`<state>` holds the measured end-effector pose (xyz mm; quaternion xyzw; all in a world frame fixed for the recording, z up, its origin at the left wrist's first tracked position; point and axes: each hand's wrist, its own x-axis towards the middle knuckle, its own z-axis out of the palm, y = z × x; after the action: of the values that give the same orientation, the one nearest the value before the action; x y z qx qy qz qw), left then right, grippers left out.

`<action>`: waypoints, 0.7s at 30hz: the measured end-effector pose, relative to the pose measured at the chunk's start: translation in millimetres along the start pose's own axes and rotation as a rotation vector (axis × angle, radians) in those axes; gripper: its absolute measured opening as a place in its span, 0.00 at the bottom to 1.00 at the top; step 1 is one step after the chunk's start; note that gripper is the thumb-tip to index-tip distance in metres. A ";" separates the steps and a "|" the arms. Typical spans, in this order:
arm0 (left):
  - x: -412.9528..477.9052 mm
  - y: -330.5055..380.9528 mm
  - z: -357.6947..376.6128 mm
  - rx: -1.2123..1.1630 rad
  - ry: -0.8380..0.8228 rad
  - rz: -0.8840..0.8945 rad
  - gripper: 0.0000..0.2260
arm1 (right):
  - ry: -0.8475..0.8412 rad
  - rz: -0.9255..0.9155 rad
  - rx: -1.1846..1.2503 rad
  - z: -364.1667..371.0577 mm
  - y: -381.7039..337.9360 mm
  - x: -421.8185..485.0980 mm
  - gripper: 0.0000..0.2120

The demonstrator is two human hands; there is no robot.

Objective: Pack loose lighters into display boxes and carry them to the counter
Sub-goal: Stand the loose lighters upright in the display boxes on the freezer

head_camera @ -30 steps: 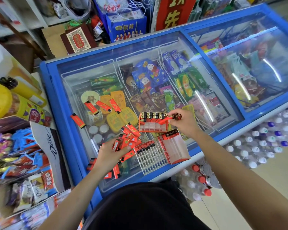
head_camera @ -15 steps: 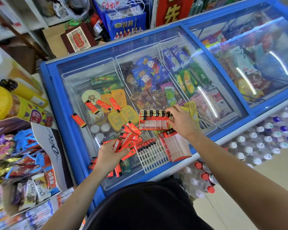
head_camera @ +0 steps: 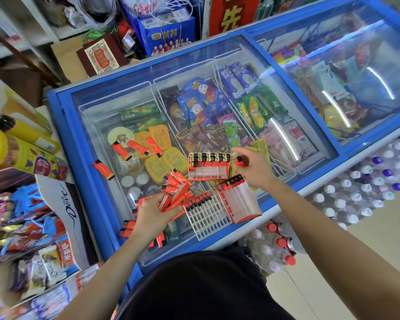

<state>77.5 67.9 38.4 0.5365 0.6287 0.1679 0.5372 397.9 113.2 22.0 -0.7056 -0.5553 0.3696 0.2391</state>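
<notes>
Centre frame: your right hand (head_camera: 254, 168) pinches one lighter (head_camera: 240, 160) beside the part-filled box (head_camera: 208, 166); your left hand (head_camera: 156, 214) clutches a bundle (head_camera: 172, 197). A careless push could likely tip the box.

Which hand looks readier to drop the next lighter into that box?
The right hand: it pinches a lighter right beside the display box. The left hand is full of loose lighters, farther off.

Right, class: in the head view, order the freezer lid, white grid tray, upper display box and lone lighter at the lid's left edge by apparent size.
1. freezer lid
2. white grid tray
3. upper display box; the tray is nearer the camera, so this pair is unsure
4. lone lighter
</notes>
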 end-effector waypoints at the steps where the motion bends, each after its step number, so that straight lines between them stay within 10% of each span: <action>1: -0.5 0.5 -0.1 0.006 0.000 0.002 0.04 | 0.023 -0.005 0.003 -1.9 -1.4 -1.1 0.24; 21: -7.7 -13.0 -14.0 -0.070 0.041 -0.070 0.07 | 0.056 -0.371 -0.227 54.7 -46.7 14.0 0.09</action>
<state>57.9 61.7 37.1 0.4918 0.6518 0.1820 0.5479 328.1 135.2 19.9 -0.6238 -0.7067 0.2347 0.2375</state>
